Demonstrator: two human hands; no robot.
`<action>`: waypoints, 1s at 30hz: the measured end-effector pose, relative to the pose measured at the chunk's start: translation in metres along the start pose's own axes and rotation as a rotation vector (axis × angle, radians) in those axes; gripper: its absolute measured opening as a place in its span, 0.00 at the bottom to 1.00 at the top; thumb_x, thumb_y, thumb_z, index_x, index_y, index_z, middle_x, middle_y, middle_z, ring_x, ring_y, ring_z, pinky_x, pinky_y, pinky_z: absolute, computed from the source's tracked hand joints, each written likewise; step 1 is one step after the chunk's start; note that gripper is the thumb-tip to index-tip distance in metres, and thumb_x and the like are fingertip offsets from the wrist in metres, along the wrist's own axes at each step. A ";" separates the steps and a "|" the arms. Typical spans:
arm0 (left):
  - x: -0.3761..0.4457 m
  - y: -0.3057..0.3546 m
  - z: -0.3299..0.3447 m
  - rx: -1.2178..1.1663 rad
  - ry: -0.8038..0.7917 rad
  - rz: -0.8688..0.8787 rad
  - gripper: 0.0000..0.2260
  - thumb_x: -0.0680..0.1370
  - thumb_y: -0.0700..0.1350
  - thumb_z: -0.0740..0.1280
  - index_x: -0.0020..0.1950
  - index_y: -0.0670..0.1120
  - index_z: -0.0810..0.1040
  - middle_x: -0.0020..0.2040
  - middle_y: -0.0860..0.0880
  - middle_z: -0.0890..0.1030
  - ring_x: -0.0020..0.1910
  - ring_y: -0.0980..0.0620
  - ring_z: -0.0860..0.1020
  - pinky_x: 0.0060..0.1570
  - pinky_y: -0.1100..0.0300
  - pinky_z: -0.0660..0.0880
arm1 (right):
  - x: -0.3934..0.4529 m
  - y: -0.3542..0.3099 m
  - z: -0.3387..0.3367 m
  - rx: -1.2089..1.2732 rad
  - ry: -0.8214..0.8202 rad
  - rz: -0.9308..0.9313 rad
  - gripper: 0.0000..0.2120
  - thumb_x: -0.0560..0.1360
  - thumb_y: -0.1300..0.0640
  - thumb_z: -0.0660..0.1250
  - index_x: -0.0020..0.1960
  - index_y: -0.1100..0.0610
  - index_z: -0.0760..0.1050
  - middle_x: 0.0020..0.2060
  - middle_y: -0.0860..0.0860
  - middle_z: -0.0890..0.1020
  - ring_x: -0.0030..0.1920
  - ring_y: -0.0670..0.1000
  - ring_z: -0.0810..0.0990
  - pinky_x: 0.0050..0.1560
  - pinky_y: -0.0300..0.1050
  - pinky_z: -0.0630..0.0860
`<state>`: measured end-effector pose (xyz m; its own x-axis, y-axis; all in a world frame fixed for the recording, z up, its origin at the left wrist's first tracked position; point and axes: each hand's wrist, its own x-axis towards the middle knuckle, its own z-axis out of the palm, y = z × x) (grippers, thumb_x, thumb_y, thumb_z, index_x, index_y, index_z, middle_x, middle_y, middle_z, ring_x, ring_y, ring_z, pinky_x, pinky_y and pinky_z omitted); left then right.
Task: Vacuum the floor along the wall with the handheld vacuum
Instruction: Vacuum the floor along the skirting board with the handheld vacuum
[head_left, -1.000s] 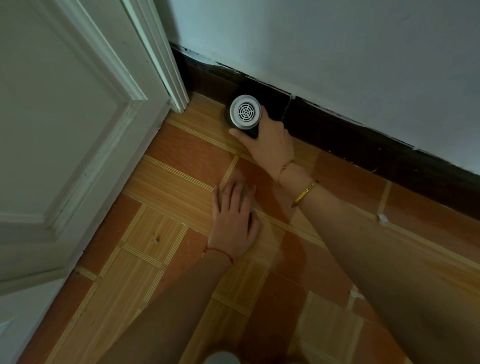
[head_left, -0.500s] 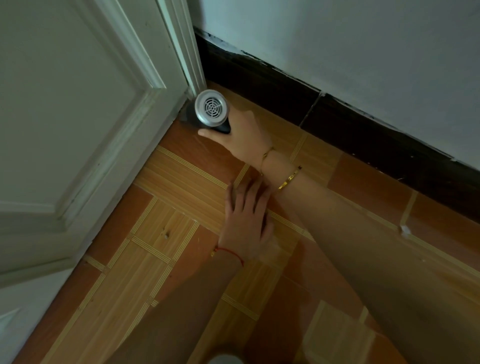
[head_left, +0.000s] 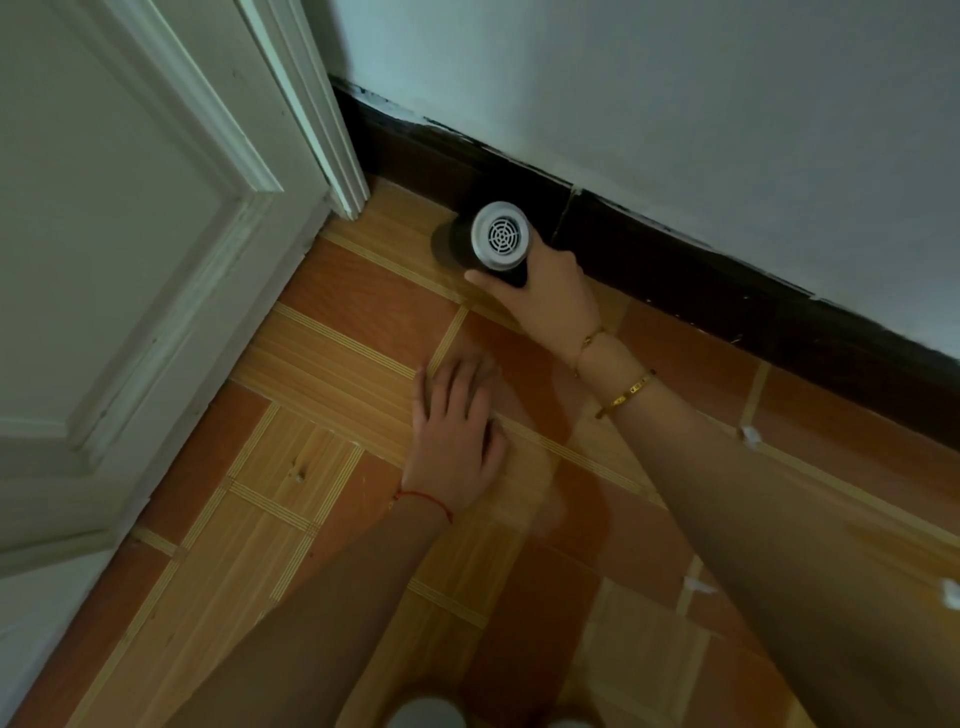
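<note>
- The right hand (head_left: 545, 301) grips the handheld vacuum (head_left: 491, 244), fingers and thumb curled round its dark body.
- The vacuum sits low at the far side of the floor (head_left: 332, 364), just beside the dark baseboard (head_left: 675, 260) under the wall (head_left: 675, 104), its round silver grille end facing up toward the camera.
- The left hand (head_left: 457, 441) lies flat on the floor nearer the camera, fingers straight and close together, holding nothing.
- A red string circles the left wrist; 2 gold bracelets (head_left: 623, 392) sit on the right wrist.
- A pale panelled door (head_left: 130, 260) fills the left side, its frame (head_left: 322, 130) meeting the baseboard just left of the vacuum.
- Small white scraps (head_left: 748, 434) lie on the floor at right.
</note>
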<state>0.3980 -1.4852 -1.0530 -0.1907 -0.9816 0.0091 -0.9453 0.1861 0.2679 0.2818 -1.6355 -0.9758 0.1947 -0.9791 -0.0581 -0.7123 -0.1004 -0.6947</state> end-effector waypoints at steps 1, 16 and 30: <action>0.000 0.000 -0.001 -0.004 0.005 -0.001 0.25 0.80 0.51 0.58 0.75 0.44 0.67 0.74 0.43 0.69 0.77 0.41 0.62 0.76 0.35 0.52 | -0.005 0.002 -0.004 -0.040 0.022 0.003 0.35 0.71 0.37 0.69 0.71 0.54 0.66 0.59 0.52 0.81 0.58 0.53 0.80 0.55 0.52 0.78; -0.001 0.002 0.002 -0.059 0.031 -0.028 0.24 0.79 0.48 0.60 0.75 0.45 0.67 0.75 0.43 0.67 0.77 0.43 0.61 0.76 0.36 0.51 | -0.086 0.045 -0.047 -0.119 0.098 0.162 0.36 0.71 0.36 0.68 0.73 0.52 0.65 0.58 0.53 0.82 0.56 0.55 0.80 0.52 0.53 0.79; -0.001 0.008 0.005 0.060 0.020 -0.038 0.23 0.80 0.49 0.54 0.75 0.44 0.67 0.75 0.41 0.68 0.76 0.40 0.62 0.76 0.36 0.53 | -0.139 0.077 -0.077 -0.144 0.184 0.299 0.35 0.71 0.33 0.65 0.69 0.55 0.68 0.54 0.53 0.83 0.52 0.54 0.82 0.48 0.52 0.81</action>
<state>0.3890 -1.4823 -1.0558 -0.1497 -0.9885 0.0191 -0.9659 0.1504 0.2106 0.1483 -1.5211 -0.9657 -0.1508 -0.9830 -0.1043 -0.8092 0.1834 -0.5582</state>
